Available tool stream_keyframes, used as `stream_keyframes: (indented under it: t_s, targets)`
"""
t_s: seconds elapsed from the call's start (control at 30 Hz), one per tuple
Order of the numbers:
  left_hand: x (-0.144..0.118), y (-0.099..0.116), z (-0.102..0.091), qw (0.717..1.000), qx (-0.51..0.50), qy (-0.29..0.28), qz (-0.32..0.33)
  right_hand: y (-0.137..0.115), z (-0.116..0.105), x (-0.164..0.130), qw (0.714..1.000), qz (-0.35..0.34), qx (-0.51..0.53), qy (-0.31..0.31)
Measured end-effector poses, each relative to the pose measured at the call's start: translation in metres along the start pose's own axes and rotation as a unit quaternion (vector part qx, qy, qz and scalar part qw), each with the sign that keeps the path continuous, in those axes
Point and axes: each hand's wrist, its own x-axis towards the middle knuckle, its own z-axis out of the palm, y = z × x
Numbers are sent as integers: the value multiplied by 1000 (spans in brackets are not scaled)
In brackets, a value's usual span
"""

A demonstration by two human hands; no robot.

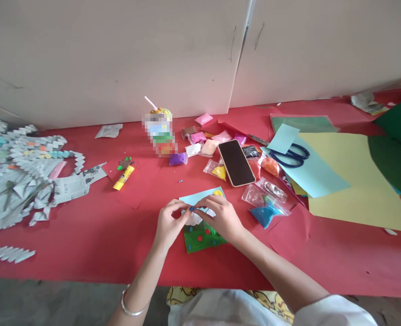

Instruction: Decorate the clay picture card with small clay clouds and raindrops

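Bent over a red-covered table, 2 bare hands meet at a tiny blue clay piece, which we see pinched between their fingertips above a small green-and-blue card. The left hand, with a silver bangle farther down the arm, has its thumb and index finger closed on the piece from the left. The right hand meets it from the right, its thumb and index finger also drawn together on the blue, leaving hardly any gap. Whether either hand rests on the card below, we cannot tell.

On the card's green near part we find red dots and blue dots; a white scalloped shape and a yellow disc lie farther up, partly behind the fingers. We judge the step in hand to be shaping or parting the clay; as we read it, the next move calls for a light, steady pinch, with the fingers kept off the pieces already in place.

Just right of the right hand lies a plastic bag of blue clay; beyond it, on the far side, a smartphone sits among small colored packets, a purple packet at their left. Blue-handled scissors rest farther right, and a yellow glue stick lies well to the left.
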Motion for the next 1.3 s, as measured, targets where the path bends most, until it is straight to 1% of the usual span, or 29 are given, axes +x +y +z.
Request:
stream_keyframes:
  t_s: [0.07, 0.13, 0.3, 0.37, 0.43, 0.53, 0.63, 0.73, 0.93, 1.03, 1.13, 1.3]
  targets:
    - [-1, 2, -1, 1000, 9, -7, 1, 0, 0, 0, 1000, -1, 2, 1]
    - [-3, 4, -2, 1000, 27, -3, 10, 1, 0, -1, 1000, 3, 8, 0]
    - [-6, -1, -8, 992, 101, 55, 55, 4, 0, -1, 1000, 16, -5, 5]
    - [-8, -8, -10, 983, 152, 82, 68, 5, 2, -1, 999, 9, -39, 8]
    - [-9, -16, -12, 969, 210, 105, 80, 5, 6, 1, 995, -11, -95, 4]
    - [-12, -27, -12, 947, 280, 126, 90, 4, 16, 6, 981, -43, -190, -20]
    - [-14, -35, -11, 936, 314, 130, 96, 4, 29, 13, 964, -49, -255, -64]
    - [-14, -38, -11, 931, 326, 130, 105, 4, 38, 20, 950, -47, -288, -109]
    - [-14, -39, -11, 933, 320, 126, 109, 3, 43, 20, 935, -46, -310, -162]
    - [-15, -40, -10, 930, 325, 125, 114, 2, 42, 18, 933, -57, -315, -166]
    - [-16, -41, -8, 926, 337, 121, 124, 2, 38, 15, 935, -67, -313, -150]
    - [-17, -37, -4, 917, 360, 105, 137, 0, 27, 15, 941, -44, -310, -129]
